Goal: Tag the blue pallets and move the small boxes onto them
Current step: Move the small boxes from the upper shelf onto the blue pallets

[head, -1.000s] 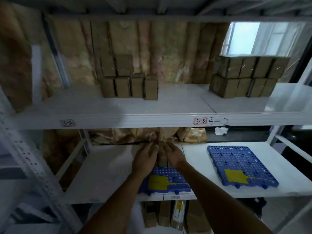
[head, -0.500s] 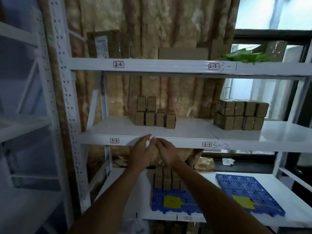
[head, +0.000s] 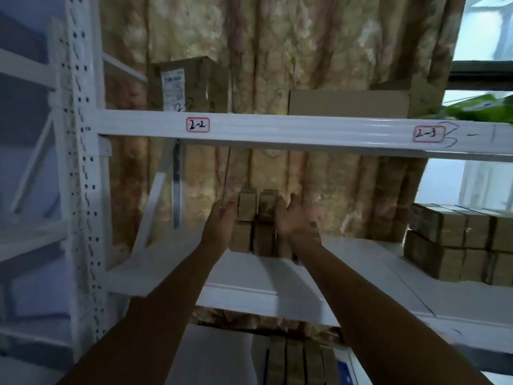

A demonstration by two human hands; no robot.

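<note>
A stack of small brown boxes (head: 256,218) stands on the white middle shelf (head: 277,276). My left hand (head: 220,223) is at the stack's left side and my right hand (head: 291,218) at its right side, fingers straight, palms facing the boxes. I cannot tell whether the palms touch them. On the lower shelf a row of small boxes (head: 297,359) stands on a blue pallet (head: 344,370), mostly hidden by my right forearm.
A second block of small boxes (head: 458,240) sits at the right of the middle shelf. The upper shelf beam (head: 277,132) carries labels 2-2 and 2-3, with a large carton (head: 191,84) and a flat box (head: 347,102) above it.
My hands rose from the lower shelf's pallet, past the middle shelf edge, and now flank the small boxes on the middle shelf. The view tilted upward.
</note>
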